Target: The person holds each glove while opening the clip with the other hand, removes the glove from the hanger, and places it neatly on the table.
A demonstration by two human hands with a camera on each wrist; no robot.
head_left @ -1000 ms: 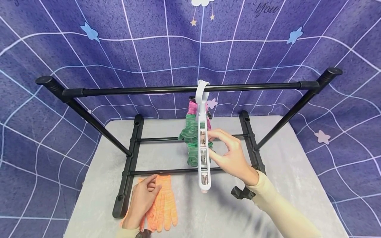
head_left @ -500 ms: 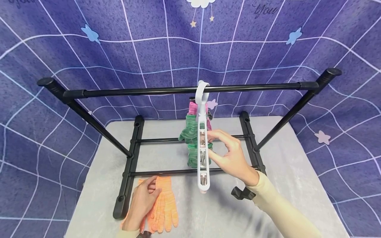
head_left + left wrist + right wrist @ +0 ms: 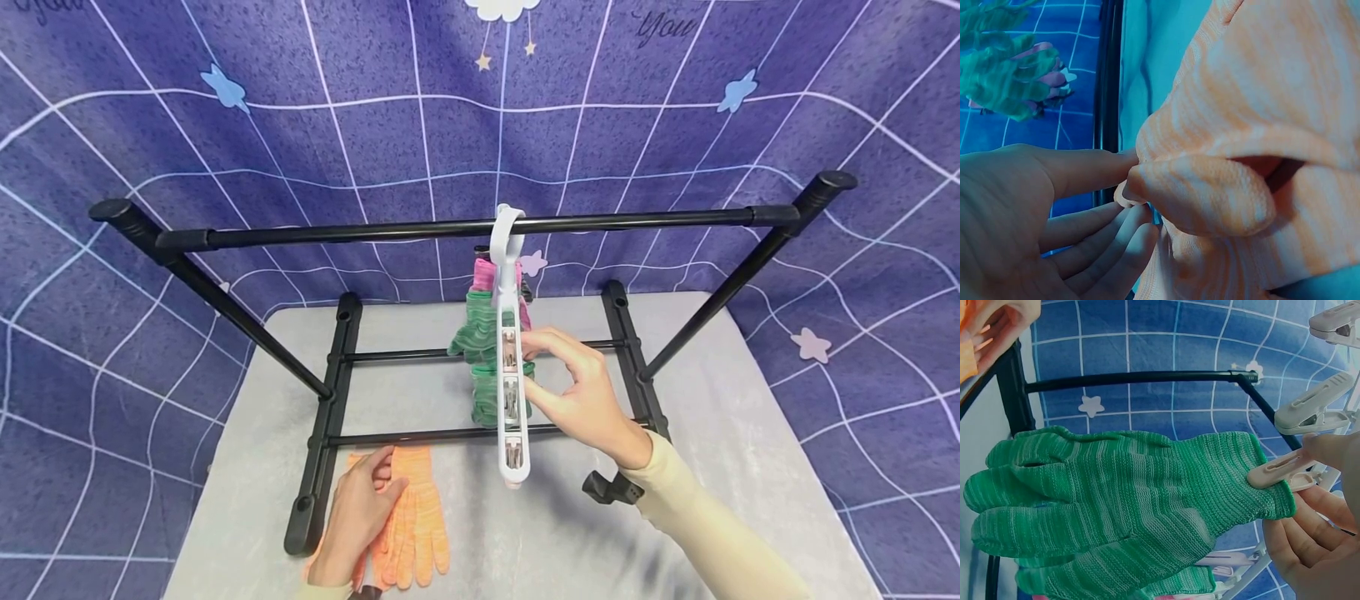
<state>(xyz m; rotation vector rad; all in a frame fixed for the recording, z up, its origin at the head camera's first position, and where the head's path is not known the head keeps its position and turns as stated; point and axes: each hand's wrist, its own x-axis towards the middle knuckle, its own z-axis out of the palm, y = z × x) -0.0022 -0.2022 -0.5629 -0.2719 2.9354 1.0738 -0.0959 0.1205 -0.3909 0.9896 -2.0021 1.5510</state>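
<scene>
My right hand (image 3: 581,392) pinches a white clip (image 3: 1279,469) between thumb and fingers. The clip sits over the cuff of a striped green knit glove (image 3: 1116,494), which hangs fingers down. This clip belongs to a white folding clip hanger (image 3: 506,292), hooked over the black rack's top bar (image 3: 360,228). At the lower left, my left hand (image 3: 356,508) pinches the edge of an orange knit glove (image 3: 1229,131) near its cuff. Orange gloves (image 3: 423,521) lie overlapping on the table under and beside that hand.
Another green glove (image 3: 478,325) and pink gloves (image 3: 484,273) hang farther back on the hanger. Other white clips (image 3: 1316,403) show in the right wrist view. The rack's black feet (image 3: 303,500) and low crossbars (image 3: 420,436) stand on the pale tabletop (image 3: 720,400). A purple curtain (image 3: 330,142) surrounds it.
</scene>
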